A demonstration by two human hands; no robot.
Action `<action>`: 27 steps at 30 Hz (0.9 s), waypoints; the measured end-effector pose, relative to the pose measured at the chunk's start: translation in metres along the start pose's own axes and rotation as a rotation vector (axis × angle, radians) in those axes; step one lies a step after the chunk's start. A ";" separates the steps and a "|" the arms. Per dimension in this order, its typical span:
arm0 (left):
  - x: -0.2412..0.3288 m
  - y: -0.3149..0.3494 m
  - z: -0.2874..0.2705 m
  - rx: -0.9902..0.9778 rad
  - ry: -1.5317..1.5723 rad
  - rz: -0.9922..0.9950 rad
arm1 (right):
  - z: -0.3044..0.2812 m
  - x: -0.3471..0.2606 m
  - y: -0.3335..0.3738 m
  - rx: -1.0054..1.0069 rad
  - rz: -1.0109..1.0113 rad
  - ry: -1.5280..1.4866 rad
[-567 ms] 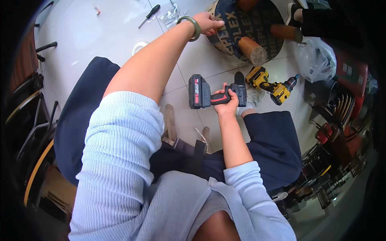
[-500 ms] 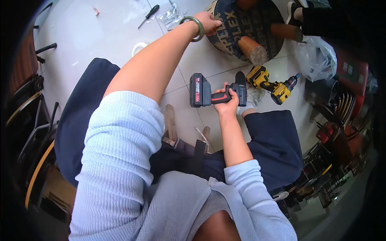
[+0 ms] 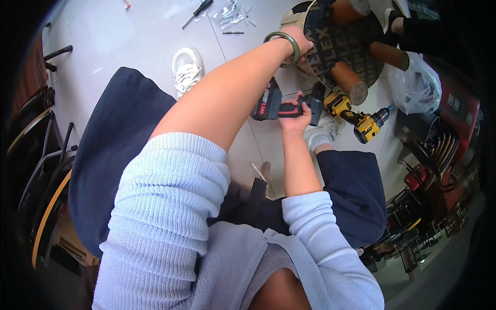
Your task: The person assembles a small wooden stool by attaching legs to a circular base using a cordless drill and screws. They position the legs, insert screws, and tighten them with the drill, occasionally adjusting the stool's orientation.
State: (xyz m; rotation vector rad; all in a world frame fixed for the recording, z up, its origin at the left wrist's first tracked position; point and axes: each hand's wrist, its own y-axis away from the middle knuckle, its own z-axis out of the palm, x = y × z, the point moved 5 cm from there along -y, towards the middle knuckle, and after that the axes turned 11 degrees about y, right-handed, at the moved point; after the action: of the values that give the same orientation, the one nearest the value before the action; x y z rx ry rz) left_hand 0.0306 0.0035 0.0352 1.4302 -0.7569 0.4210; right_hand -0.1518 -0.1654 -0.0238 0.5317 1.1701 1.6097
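A round stool (image 3: pixel 324 74) lies tipped, its dark, lettered underside and thick brown wooden legs facing up and toward me. My left hand (image 3: pixel 298 41), with a green bangle at the wrist, is closed on the stool's left rim; some fingers are hidden. Below it, my right hand (image 3: pixel 296 118) grips a black-and-red cordless drill (image 3: pixel 290 109) by its handle. The drill's battery end is partly covered by my left forearm, and its head sits close to the stool. On the floor just right of it lies a yellow-and-black cordless drill (image 3: pixel 366 126).
Toward the far left lie a screwdriver (image 3: pixel 198 12), a bag of screws (image 3: pixel 229 14) and a drill bit (image 3: pixel 233 33). A clear plastic bag (image 3: pixel 417 85) sits at right, below another person's dark-trousered leg (image 3: pixel 421 33). My white shoe (image 3: pixel 187 70) is left; chair frames line the left side.
My left hand and the stool have shifted right and slightly nearer. The held drill has moved a little away from me, its battery now partly behind my left forearm. My left shoe shows more.
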 end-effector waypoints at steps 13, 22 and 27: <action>0.001 0.001 -0.001 0.029 0.071 0.049 | -0.018 -0.022 -0.002 -0.014 -0.026 0.100; 0.007 0.007 0.004 0.046 0.117 0.031 | -0.004 -0.001 -0.026 -0.068 -0.006 0.170; 0.002 0.004 0.005 0.014 0.176 0.027 | -0.013 -0.031 -0.013 -0.024 -0.070 0.043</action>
State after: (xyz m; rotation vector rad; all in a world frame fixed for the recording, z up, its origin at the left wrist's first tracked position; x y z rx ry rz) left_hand 0.0281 -0.0012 0.0392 1.3770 -0.6321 0.5658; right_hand -0.1445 -0.1994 -0.0350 0.4383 1.1874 1.5799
